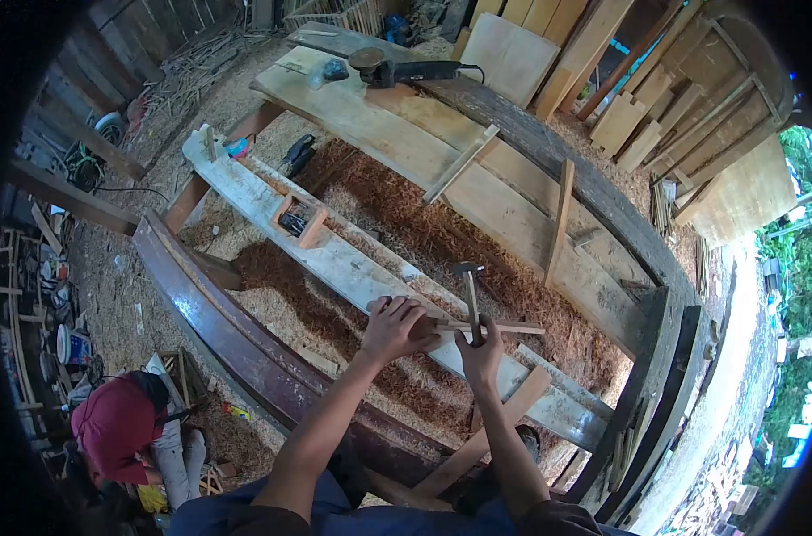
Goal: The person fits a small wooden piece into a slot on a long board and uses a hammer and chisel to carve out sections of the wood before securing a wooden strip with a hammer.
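My right hand is closed round the handle of a hammer, its metal head pointing away from me above the shavings. My left hand grips a thin wooden strip that lies across the pale work plank; the fingers hide its near end. The strip runs to the right, passing close by the hammer handle and my right hand. Further up the same plank sits a small wooden box with dark nail-like pieces inside.
Wide boards lie beyond the shavings, with loose battens across them. An angle grinder rests at the far end. A dark red beam runs along the near side. A crouching person is at lower left.
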Demonstrator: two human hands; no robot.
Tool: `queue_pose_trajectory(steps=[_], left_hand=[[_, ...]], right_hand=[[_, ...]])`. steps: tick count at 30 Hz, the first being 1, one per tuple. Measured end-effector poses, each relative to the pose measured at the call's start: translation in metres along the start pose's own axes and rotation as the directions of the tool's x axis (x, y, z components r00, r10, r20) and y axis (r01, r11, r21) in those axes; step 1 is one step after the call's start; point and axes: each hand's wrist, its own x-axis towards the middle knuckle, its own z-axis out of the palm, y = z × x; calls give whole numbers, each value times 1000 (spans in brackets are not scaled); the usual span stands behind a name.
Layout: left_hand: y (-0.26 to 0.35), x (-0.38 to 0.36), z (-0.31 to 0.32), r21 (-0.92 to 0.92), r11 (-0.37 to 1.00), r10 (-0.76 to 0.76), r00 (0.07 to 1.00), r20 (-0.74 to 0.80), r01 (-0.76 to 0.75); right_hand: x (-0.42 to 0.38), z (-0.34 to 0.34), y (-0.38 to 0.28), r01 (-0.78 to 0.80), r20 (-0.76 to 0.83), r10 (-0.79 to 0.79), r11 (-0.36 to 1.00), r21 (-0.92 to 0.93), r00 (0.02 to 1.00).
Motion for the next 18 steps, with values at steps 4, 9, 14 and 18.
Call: queue_pose_trajectory(steps=[4, 9, 14, 18], left_hand=[[9, -1, 17, 125, 990, 78, 993, -90, -66], [12, -6, 23, 177, 980, 101, 992, -80, -86], [19, 6, -5, -90, 992, -75, 991, 109, 85], [15, 5, -1, -67, 993, -84, 986, 146, 94]], right_hand=[[7, -4, 11, 90, -5, -90, 996, 17, 996], [3, -6, 9, 79, 40, -76, 994, -80, 996], [1, -4, 12, 48, 34, -45, 992, -115, 998], [0, -2, 11, 62, 58, -56, 994, -94, 997]])
